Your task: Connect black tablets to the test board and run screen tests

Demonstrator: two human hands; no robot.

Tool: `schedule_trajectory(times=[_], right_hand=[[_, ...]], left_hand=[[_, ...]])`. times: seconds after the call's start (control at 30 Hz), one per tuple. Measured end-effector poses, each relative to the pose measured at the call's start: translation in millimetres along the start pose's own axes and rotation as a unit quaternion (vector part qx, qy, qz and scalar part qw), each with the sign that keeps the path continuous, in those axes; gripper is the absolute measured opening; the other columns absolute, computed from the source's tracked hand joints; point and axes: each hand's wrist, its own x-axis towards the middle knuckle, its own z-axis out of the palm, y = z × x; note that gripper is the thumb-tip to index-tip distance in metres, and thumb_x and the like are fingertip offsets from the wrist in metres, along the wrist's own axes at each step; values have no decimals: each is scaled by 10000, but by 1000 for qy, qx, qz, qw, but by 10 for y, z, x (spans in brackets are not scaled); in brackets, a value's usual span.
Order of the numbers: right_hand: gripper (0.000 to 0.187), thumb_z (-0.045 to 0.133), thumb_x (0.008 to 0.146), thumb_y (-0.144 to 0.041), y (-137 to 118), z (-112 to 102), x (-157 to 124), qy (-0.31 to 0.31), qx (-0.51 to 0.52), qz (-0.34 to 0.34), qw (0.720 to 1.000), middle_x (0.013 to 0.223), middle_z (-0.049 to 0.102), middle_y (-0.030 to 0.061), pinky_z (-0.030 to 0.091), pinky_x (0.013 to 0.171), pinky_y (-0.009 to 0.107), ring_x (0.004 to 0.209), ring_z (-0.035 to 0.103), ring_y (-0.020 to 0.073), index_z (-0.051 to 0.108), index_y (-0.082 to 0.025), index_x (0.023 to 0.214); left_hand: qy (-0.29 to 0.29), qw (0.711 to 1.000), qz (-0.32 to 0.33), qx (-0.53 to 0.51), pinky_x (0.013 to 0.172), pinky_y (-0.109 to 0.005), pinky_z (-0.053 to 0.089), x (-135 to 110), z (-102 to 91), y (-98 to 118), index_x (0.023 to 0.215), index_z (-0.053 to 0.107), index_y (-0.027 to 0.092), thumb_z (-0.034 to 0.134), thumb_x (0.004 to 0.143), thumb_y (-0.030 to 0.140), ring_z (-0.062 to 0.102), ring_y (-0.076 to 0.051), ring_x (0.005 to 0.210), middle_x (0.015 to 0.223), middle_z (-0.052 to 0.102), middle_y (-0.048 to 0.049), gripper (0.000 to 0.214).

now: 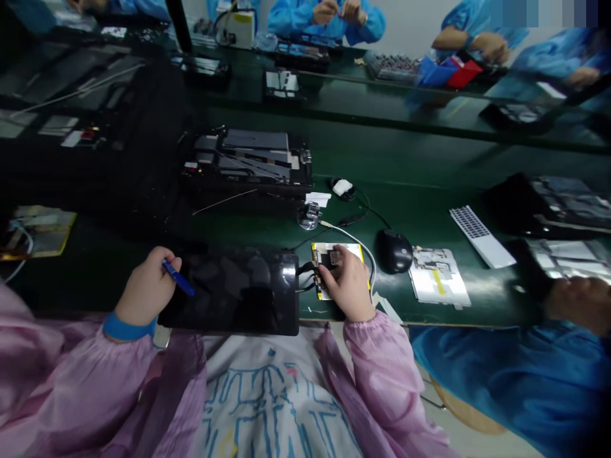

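My left hand is closed round a blue pen, its tip slanting down over the left end of a black screen panel. The panel lies flat along the bench's front edge. Short dark cables run from its right side to a battery board with yellow edges and a white face. My right hand rests on that board, fingers bent over it, thumb toward the cable end; whether it pinches anything is hidden. A white cable curves past this hand.
A black mouse and a silver device plate lie to the right, near a white perforated strip. Black trays of parts stand behind the panel. A co-worker's blue sleeve is close at right; others sit across the bench.
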Motion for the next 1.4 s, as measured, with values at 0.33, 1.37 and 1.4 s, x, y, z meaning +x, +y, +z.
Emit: schedule_trajectory(times=[0.33,1.37,1.4], right_hand=[[575,469,887,-553,4,53,24,6,-40,-4,999,1148,631,183,443,903,495,1090,567,340,506,-127,1271],[652,708,792,-386,-1664,-98,-165,-237,1,-415,879,1544,328,128,171,1100,718,1449,188,400,475,-225,1380],[641,708,795,-367,-1679,-70,-170,-236,0,-422,875,1541,336,127,178,1100,716,1448,195,397,479,-227,1377]], left_hand=[[18,982,71,-176,672,-302,400,83,-53,-105,713,456,225,515,792,413,484,-183,708,715,465,3,212],[13,939,98,-328,566,-288,338,176,302,-321,656,367,214,573,810,348,367,-130,578,603,342,36,290],[9,939,97,-329,572,-291,344,171,300,-320,657,365,216,569,816,340,381,-130,585,606,349,35,288]])
